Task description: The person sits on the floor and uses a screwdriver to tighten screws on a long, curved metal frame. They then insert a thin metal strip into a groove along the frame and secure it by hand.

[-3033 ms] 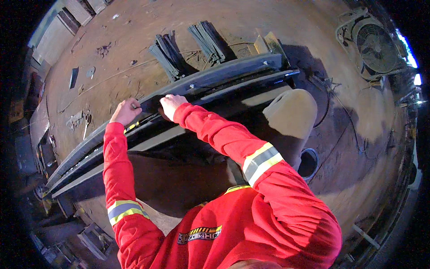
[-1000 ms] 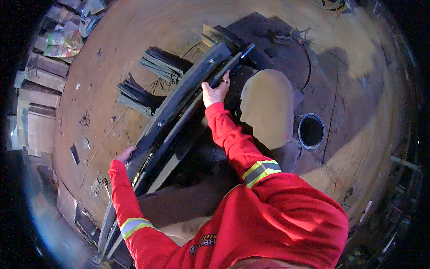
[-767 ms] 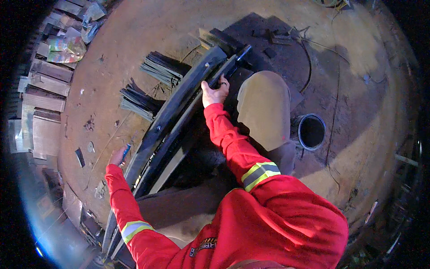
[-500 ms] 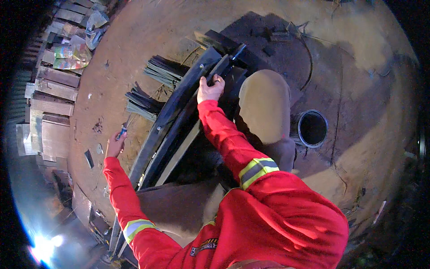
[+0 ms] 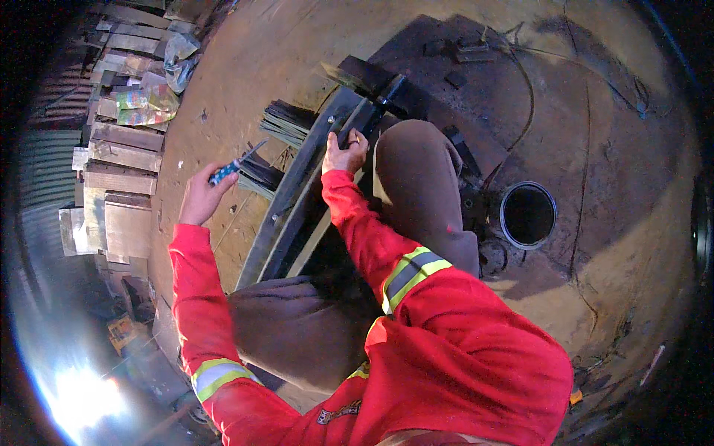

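My left hand [image 5: 204, 195] is closed round the blue patterned handle of a slim-bladed hand tool [image 5: 225, 173]. Its thin metal blade points up and to the right, over a bundle of dark strips; whether it is a knife or a screwdriver I cannot tell. My right hand [image 5: 345, 154] grips the upper part of a long dark metal bar [image 5: 312, 184], thumb on one side and fingers on the other. The bar belongs to a set of bars lying slantwise beside my bent knee, with round bolt heads along the outer one.
Bundles of thin strips [image 5: 288, 125] lie left of the bars. Farther left are rows of flat pieces [image 5: 123, 178] and a plastic bag [image 5: 181, 58]. On the right stand a round dark-mouthed container [image 5: 527, 215] and a cable [image 5: 529, 97]. A bright lamp [image 5: 82, 401] glares at lower left.
My left hand has risen and come closer to the bars, bringing the blue-handled tool up beside the strips. My right hand keeps its grip on the bar. The view has shifted slightly.
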Demonstrator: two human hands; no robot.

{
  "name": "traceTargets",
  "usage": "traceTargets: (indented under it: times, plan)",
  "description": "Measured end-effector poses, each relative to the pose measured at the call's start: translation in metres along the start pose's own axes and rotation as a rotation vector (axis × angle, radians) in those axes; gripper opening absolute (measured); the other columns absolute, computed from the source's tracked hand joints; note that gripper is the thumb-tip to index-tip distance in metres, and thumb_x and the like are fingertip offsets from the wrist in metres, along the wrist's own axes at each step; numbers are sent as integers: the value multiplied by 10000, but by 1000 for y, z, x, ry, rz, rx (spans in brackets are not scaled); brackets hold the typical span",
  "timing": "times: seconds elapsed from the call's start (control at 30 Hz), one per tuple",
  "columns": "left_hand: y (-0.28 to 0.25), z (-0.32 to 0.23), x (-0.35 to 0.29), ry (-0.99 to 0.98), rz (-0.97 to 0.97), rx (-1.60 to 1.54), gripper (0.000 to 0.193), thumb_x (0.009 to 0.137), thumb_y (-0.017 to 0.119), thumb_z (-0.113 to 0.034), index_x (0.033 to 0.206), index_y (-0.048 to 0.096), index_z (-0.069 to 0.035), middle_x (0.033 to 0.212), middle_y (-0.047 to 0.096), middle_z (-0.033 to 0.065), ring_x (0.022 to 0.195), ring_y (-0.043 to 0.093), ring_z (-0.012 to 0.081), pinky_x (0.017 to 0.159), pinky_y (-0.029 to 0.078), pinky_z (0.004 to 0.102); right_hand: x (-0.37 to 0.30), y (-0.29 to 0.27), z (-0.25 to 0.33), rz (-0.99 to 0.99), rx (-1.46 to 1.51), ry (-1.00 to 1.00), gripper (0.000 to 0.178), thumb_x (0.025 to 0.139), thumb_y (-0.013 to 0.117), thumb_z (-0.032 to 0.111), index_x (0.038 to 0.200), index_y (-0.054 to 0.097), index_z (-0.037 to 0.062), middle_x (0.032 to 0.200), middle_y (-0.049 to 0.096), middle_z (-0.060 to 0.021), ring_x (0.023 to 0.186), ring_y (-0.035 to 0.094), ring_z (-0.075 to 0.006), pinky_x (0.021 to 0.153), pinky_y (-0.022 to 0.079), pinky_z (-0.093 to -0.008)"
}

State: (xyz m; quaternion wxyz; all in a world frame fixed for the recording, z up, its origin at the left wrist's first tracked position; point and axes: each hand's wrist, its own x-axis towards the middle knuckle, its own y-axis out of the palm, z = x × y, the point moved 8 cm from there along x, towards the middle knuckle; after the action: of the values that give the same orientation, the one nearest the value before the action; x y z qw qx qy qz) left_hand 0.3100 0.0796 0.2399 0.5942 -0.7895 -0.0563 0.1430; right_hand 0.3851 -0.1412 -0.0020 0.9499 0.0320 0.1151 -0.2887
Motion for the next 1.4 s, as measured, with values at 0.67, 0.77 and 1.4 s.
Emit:
traceTargets:
  times: [0.67,0.77,1.4]
  plan:
    - [93,-20,90,252,138,-24,328,815,659,-297,1065,623,-87,931,664,144,868,649,307,765,502,386,-7,-5,14,-9,-77,-202,538,695,688,86,1194,544,-54,1230,516,-192,1116,527,-347,966,418,-372]
    - [104,-3,85,276,127,-59,323,803,680,-269,1062,630,-83,920,658,134,850,640,280,758,498,370,-6,-4,8,-48,-106,-254,540,700,669,68,1209,532,-53,1223,519,-190,1136,520,-335,983,407,-376]
    - [106,-48,116,590,49,0,288,794,694,-238,1042,638,-102,877,627,96,829,617,284,728,495,382,-5,-2,9,162,-149,-245,536,757,644,52,1243,476,-100,1265,460,-204,1159,486,-326,1003,377,-364]
